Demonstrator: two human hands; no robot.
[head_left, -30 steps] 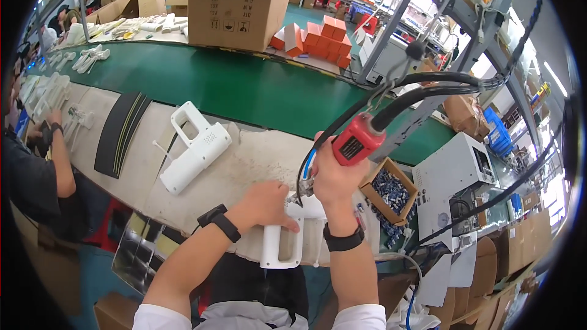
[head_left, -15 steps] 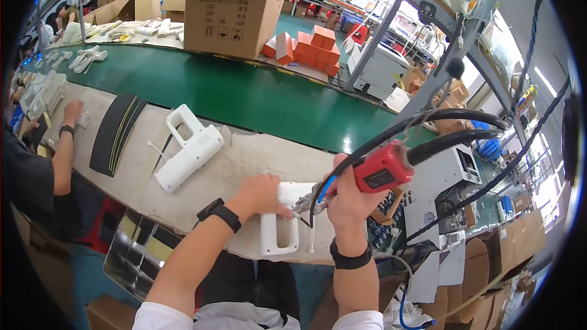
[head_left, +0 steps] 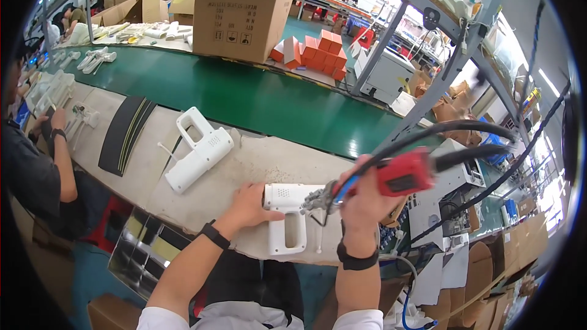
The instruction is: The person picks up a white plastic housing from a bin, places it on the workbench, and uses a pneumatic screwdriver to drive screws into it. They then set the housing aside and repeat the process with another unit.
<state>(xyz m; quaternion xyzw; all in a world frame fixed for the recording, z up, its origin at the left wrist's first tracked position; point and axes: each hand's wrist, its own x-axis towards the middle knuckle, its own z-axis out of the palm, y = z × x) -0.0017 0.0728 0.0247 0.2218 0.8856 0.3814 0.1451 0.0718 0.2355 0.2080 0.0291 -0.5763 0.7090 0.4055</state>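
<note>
A white plastic housing with a looped handle (head_left: 278, 232) lies on the worktop in front of me. My left hand (head_left: 246, 208) rests at its left side with the fingers apart, the thumb touching the housing near the handle. My right hand (head_left: 362, 211) is wrapped round a red power screwdriver (head_left: 405, 174) with thick black cables at its rear. The metal nose (head_left: 319, 200) of this tool is over the right part of the housing and hides some of it; contact cannot be made out. A second similar white housing (head_left: 205, 157) lies farther back to the left.
Behind the worktop runs a green conveyor belt (head_left: 244, 95). A large cardboard box (head_left: 241, 12) and several orange boxes (head_left: 318, 52) stand beyond it. A black curved strip (head_left: 125, 137) lies left, near a co-worker's arm (head_left: 64, 174). A dark twisted cable (head_left: 501, 171) hangs at right.
My left hand has eased off the housing's top toward the left, its fingers more spread. The screwdriver and my right hand have shifted right. The co-worker's hands have drawn together.
</note>
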